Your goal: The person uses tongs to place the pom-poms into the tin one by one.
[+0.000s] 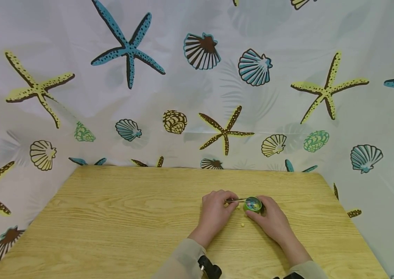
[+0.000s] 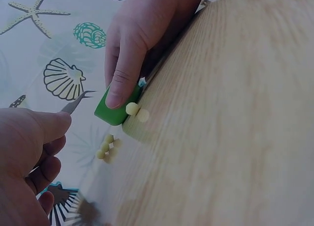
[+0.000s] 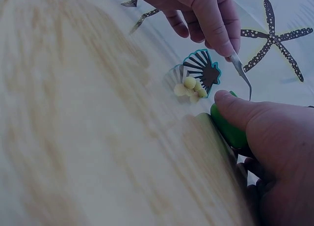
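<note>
Between thumb and fingers my left hand (image 1: 215,211) pinches a pair of tweezers (image 1: 236,200). Their thin bent tips (image 2: 89,94) reach over the rim of a small round green container (image 1: 253,205); the tips stand slightly apart in the left wrist view. My right hand (image 1: 272,217) grips the container on the table, thumb on the near side and fingers round the far side. Small multicoloured bits show inside it in the head view. Several pale yellow beads (image 3: 193,86) lie on the table beside it, and a single bead (image 1: 242,224) sits nearer me.
The hands work on a wood-grain table (image 1: 120,217) near its right half. Behind it hangs a white cloth (image 1: 169,89) printed with starfish and shells, which also runs along both sides. A black strap (image 1: 210,267) circles the left sleeve.
</note>
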Demonstrator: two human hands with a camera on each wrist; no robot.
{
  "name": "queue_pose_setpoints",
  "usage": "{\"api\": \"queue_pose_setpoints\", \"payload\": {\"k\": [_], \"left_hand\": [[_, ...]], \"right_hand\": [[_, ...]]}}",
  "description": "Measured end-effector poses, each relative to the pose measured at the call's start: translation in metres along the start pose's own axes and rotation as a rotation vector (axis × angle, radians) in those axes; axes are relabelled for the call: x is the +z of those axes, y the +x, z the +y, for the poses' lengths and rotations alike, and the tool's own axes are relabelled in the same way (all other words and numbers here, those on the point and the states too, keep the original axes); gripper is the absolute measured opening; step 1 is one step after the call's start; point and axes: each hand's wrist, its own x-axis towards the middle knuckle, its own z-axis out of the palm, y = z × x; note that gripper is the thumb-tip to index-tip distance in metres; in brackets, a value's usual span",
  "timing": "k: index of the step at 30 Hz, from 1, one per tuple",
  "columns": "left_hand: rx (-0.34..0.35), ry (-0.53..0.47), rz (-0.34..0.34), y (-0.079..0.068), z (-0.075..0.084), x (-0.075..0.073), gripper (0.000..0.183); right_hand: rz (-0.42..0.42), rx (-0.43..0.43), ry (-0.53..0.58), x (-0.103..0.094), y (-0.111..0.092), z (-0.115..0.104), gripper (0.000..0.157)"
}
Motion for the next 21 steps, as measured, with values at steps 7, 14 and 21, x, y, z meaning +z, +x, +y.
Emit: {"api": "queue_pose_setpoints", "payload": {"k": [7, 14, 21], "left_hand": [[-0.004, -0.017, 0.009, 0.001, 0.001, -0.004, 0.008], [0.000, -0.019, 0.026, 0.001, 0.000, -0.014, 0.010], [-0.029, -0.034, 0.018, -0.003, -0.004, -0.026, 0.010]], "right_hand": [[0.005, -0.009, -0.007, 0.000, 0.000, 0.000, 0.063], [0.005, -0.022, -0.003, 0.001, 0.000, 0.000, 0.065], [0.003, -0.021, -0.015, 0.001, 0.000, 0.000, 0.068]]}}
